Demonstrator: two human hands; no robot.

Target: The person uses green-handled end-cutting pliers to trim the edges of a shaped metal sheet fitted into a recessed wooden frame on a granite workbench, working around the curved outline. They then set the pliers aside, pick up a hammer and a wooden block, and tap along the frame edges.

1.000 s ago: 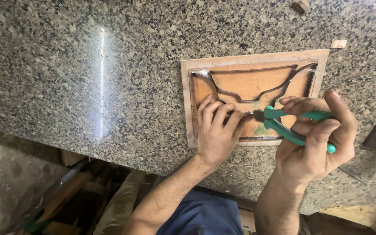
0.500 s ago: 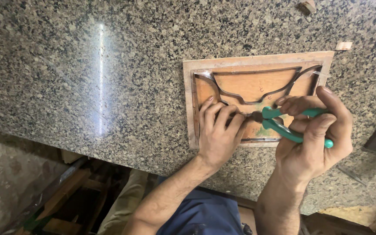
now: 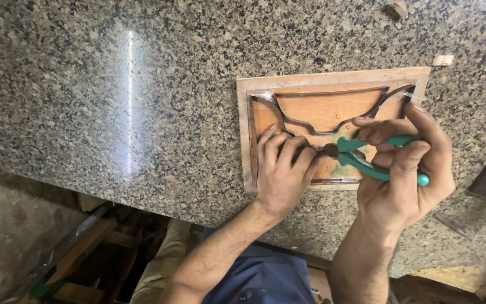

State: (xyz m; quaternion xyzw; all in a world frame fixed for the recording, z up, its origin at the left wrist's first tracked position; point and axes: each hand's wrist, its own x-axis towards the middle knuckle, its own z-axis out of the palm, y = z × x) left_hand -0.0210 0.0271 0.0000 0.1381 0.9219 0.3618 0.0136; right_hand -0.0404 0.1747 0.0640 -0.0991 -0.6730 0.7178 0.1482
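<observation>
The wooden board lies flat on the speckled granite worktop; the left hand presses down on it, fingers together, seemingly to steady the metal strip — the right hand wraps the green pliers, grip closed round both handles, nose at the strip by the left fingertips.

No packages, labels, signs or screens anywhere in view (only a faint handwritten pencil mark on the wooden board, too small to make out).
</observation>
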